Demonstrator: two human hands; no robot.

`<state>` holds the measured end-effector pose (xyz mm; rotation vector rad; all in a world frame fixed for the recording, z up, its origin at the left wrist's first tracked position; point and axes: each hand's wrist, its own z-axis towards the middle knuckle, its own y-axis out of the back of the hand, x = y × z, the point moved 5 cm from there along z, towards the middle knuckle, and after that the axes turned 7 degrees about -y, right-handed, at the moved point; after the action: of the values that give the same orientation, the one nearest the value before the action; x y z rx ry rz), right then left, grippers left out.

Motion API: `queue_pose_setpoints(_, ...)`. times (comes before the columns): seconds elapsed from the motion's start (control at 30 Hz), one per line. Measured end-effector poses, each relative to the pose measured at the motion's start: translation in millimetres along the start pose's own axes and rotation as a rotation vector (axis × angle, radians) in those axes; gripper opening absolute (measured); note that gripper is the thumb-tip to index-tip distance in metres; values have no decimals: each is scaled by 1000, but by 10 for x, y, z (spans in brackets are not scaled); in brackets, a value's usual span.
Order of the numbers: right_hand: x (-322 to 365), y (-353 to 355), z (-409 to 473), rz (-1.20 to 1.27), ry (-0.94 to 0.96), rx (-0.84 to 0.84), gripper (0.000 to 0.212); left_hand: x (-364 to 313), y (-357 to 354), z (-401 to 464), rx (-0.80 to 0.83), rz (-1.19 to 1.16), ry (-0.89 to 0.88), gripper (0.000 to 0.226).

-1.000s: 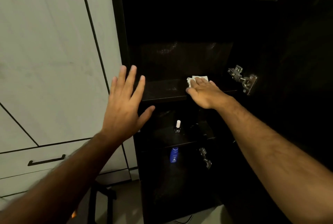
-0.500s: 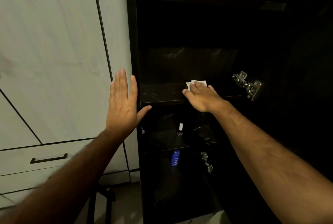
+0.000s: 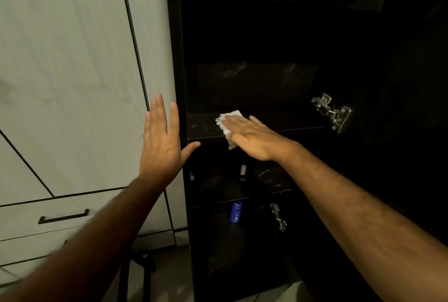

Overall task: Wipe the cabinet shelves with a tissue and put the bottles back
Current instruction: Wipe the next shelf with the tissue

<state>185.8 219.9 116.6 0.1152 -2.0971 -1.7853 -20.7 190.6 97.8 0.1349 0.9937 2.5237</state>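
middle shelf (image 3: 278, 121): left part taken by right hand (image 3: 252, 138) pressing tissue (image 3: 229, 122) at front edge; right part bare up to the hinge (image 3: 333, 113) jutting in at the right wall
shelf below: small white-capped bottle (image 3: 242, 173) near centre, room either side
bottom bay: blue bottle (image 3: 236, 213) centre, lower hinge (image 3: 278, 216) at right
left frame edge: left hand (image 3: 161, 141) flat against it, thumb across the opening

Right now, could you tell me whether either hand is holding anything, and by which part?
The right hand presses flat on the tissue on the shelf; the left hand holds nothing.
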Motion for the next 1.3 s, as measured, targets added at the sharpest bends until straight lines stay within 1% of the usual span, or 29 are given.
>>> queue_pose_setpoints(0.07,-261,35,-129,-1,-70,-34,56,33,5,-12,19,1,31,102)
queue_pose_setpoints(0.13,-431,87,-162,-20,-170,-110,59,74,8,-36,29,1,44,99)
queue_pose_setpoints(0.2,-435,102,-77,-49,-238,-151,64,104,7,-54,36,-7,57,98)
queue_pose_setpoints(0.3,-262,66,134,-110,-309,-185,76,129,3,-73,55,-13,85,99)
queue_pose_setpoints(0.5,149,-46,331,-117,-245,-184,76,168,7,-90,75,-21,110,101)
queue_pose_setpoints(0.7,580,-160,167,-69,-24,-178,66,184,23,-114,96,-44,134,103)
queue_pose_setpoints(0.8,529,-191,-30,-13,61,-155,61,189,10,-127,107,-57,158,103)
queue_pose_setpoints(0.87,326,-117,-122,12,21,-149,57,193,11,-130,122,-63,181,104)
queue_pose_setpoints(1.0,-51,84,5,-30,-190,-183,57,204,26,-147,130,-75,221,104)
queue_pose_setpoints(1.13,125,37,259,-51,-211,-176,64,233,27,-144,130,-83,233,105)
queue_pose_setpoints(1.23,269,-39,326,-97,-243,-189,71,273,29,-159,125,-100,247,104)
queue_pose_setpoints(1.3,358,-63,339,-110,-245,-191,72,296,19,-177,122,-121,247,101)
